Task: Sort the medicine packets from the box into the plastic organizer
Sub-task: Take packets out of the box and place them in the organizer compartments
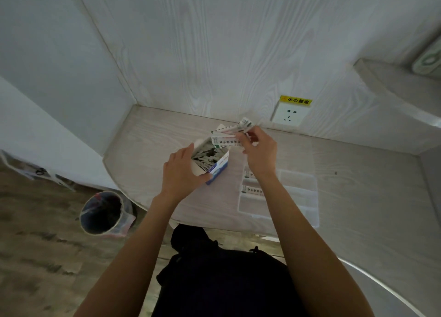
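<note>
My left hand (182, 171) grips a white and blue medicine box (216, 167), open at the top and packed with several packets. Above and just behind it, my right hand (259, 148) pinches a small bunch of white medicine packets (232, 131) lifted over the box's open flap. A clear plastic organizer (296, 197) lies flat on the table to the right, under my right forearm. Two packets (250, 189) lie in its left compartments, one behind the other.
The pale wood-grain table (148, 135) sits in a corner with walls behind and to the left. A wall socket (288, 116) with a yellow warning label is behind the box. A lined waste bin (102, 213) stands on the floor at left.
</note>
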The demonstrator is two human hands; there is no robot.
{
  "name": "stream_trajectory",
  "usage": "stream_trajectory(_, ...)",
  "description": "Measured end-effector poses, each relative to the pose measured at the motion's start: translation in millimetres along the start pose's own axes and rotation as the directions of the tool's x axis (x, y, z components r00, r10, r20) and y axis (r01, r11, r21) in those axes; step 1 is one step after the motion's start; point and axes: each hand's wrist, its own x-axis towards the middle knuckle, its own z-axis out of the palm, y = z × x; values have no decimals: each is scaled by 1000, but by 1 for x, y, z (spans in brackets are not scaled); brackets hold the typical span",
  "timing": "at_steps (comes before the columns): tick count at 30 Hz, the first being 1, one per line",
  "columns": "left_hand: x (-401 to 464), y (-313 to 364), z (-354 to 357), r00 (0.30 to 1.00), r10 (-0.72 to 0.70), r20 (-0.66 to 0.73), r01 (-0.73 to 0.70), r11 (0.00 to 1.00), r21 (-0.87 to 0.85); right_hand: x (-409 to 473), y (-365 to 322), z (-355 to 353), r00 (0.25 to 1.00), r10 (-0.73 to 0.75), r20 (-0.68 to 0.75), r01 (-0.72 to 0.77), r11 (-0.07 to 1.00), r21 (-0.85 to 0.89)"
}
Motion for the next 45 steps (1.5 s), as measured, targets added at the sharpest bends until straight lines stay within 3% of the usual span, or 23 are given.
stream_trajectory(2,-2,3,-13,998,60,-20,-62,993,-96,-1,4,-13,995,78,55,-82,994,79)
stream_trajectory(5,-8,25,-45,971,196,-141,-230,928,-293,-4,11,-35,971,115,210,-128,990,50)
stream_trajectory(6,-8,36,-53,969,227,-93,-246,903,-353,-7,12,-42,959,121,257,-134,990,35)
stream_trajectory(8,-3,56,-58,948,285,141,-186,856,-483,-15,13,-54,933,137,333,-152,988,21)
stream_trajectory(10,-2,71,-52,861,337,380,-92,839,-536,-24,14,-61,915,140,378,-169,985,44)
stream_trajectory(13,-7,80,-33,753,420,508,-158,863,-479,-33,15,-66,923,157,352,-193,979,71)
stream_trajectory(18,-13,85,-1,741,477,472,-76,759,-647,-45,20,-81,925,256,281,-296,949,110)
stream_trajectory(24,-20,86,23,706,485,516,-3,730,-683,-51,33,-94,946,284,154,-302,947,107)
stream_trajectory(27,-22,86,31,737,474,483,8,708,-706,-55,44,-97,939,320,124,-335,934,126)
stream_trajectory(30,-23,85,35,761,465,451,-1,697,-717,-58,48,-101,912,366,182,-395,904,161)
stream_trajectory(33,-25,81,39,743,478,469,-45,735,-677,-62,51,-104,923,296,247,-323,943,79)
stream_trajectory(35,-26,78,40,772,449,449,-33,734,-678,-64,56,-105,948,253,191,-262,965,24)
stream_trajectory(39,-27,69,29,913,311,266,-39,712,-701,-67,75,-116,958,286,-26,-287,958,-26)
stream_trajectory(42,-26,62,24,944,274,185,-73,719,-691,-71,84,-118,950,310,-19,-311,950,-23)
stream_trajectory(45,-29,54,36,951,231,207,-42,757,-652,-79,90,-100,954,300,-7,-299,948,-105)
